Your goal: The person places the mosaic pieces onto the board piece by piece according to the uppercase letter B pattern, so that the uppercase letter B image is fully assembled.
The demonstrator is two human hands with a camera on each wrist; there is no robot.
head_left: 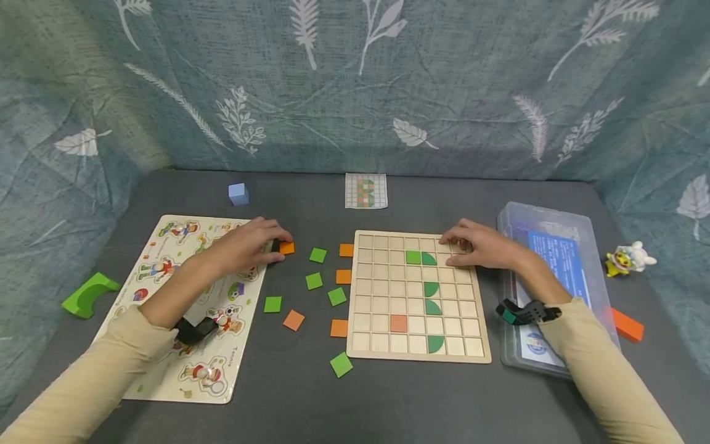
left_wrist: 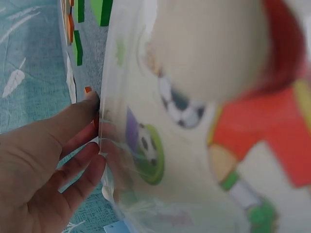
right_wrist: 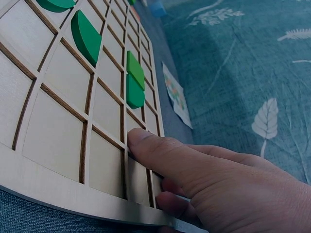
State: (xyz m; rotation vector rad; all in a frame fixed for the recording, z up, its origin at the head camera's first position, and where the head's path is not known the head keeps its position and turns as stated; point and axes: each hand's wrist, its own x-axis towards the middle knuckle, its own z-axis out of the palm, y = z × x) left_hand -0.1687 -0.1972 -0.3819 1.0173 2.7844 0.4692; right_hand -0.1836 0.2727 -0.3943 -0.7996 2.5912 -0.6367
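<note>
At the right edge of the picture puzzle board [head_left: 252, 364], my left hand [head_left: 249, 246] pinches an orange square tile [head_left: 286, 248] between thumb and forefinger; the puzzle hides part of this grip in the left wrist view. My right hand [head_left: 479, 243] rests on the upper right part of the wooden grid board [head_left: 418, 356], its thumb touching a cell. On that grid lie a light green square [head_left: 413, 257], a salmon square [head_left: 398, 324] and several dark green quarter-round tiles [head_left: 436, 343]. Loose green tiles [head_left: 314, 281] and orange tiles [head_left: 343, 276] lie between the two boards.
A small pattern card [head_left: 366, 191] lies behind the grid board. To the right stand a clear plastic case [head_left: 560, 222], an orange block [head_left: 628, 325] and a small figurine [head_left: 629, 258]. A blue cube [head_left: 238, 194] and a green arch block [head_left: 90, 295] are at the left.
</note>
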